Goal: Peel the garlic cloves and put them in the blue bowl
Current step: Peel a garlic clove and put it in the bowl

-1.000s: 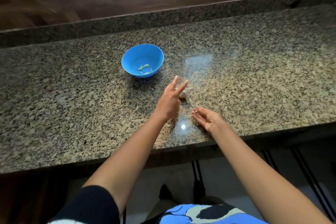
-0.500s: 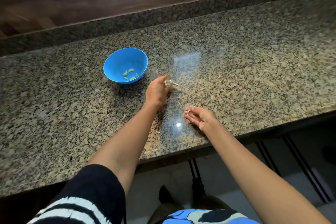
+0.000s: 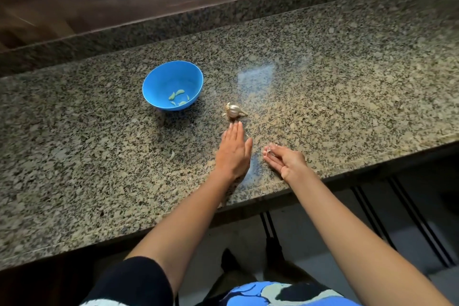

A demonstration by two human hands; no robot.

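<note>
A speckled granite counter carries a blue bowl with a few peeled cloves inside. The left hand lies flat, fingers together, empty — fingertips just short of the garlic bulb. The right hand pinches something small, perhaps a clove

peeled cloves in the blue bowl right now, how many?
About 4, all on the floor of the blue bowl: two larger cloves side by side, one near the front wall, and a small sliver. Small bits are hard to tell apart.
</note>
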